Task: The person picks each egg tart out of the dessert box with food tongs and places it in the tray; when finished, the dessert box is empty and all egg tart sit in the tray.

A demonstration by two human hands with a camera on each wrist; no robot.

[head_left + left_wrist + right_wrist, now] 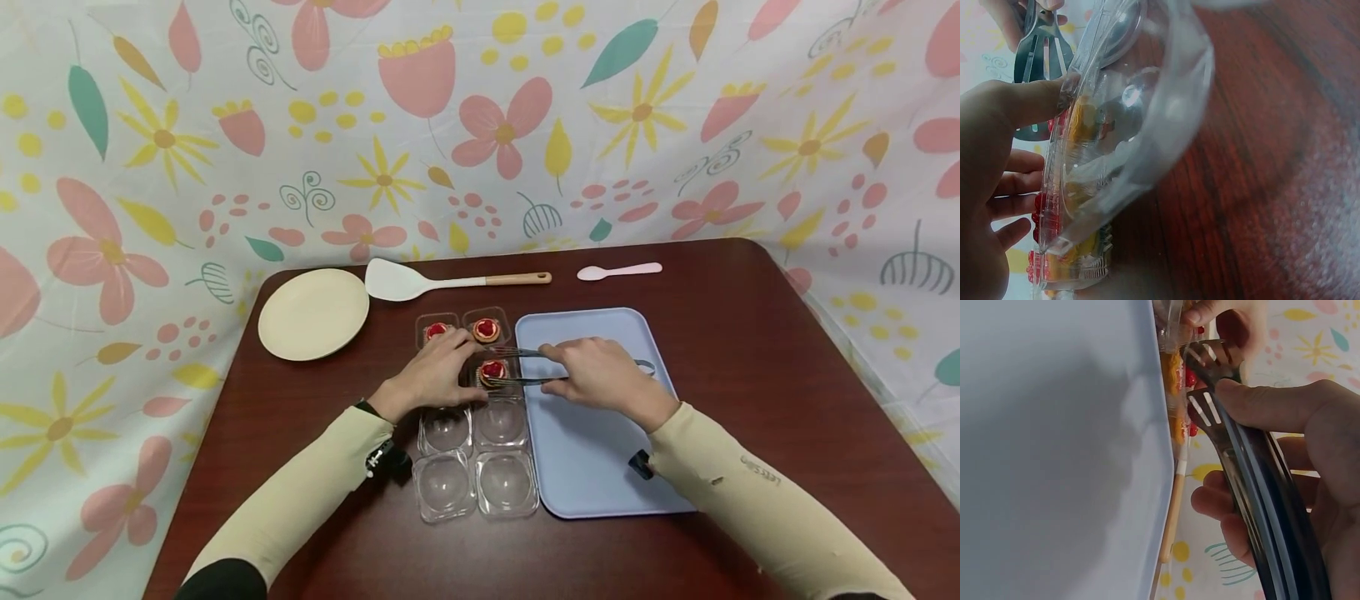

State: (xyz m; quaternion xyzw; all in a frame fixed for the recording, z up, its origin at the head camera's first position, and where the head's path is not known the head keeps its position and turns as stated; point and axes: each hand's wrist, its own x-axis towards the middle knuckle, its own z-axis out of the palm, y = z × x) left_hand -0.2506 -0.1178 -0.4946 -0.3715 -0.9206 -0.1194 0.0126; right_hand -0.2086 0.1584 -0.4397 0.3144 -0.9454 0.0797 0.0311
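Note:
My right hand [600, 371] grips slotted metal serving tongs [1272, 519]. Their two arms lie spread, one on either side of a berry-topped tart [493, 372] in a clear plastic container [504, 483]. Two more tarts, a right one [486, 330] and a left one [437, 331], sit in the far cups. My left hand [438, 371] is over the container's left side and hides part of it. In the left wrist view its thumb touches the container's edge, with the other fingers spread above the tarts. Whether the tongs touch the tart, I cannot tell.
A blue tray [600, 467] lies right beside the container. Behind are a cream plate [315, 315], a white spatula [397, 282] with a wooden handle, and a pink spoon [618, 271]. The container's lid halves lie toward me on the brown table [757, 358].

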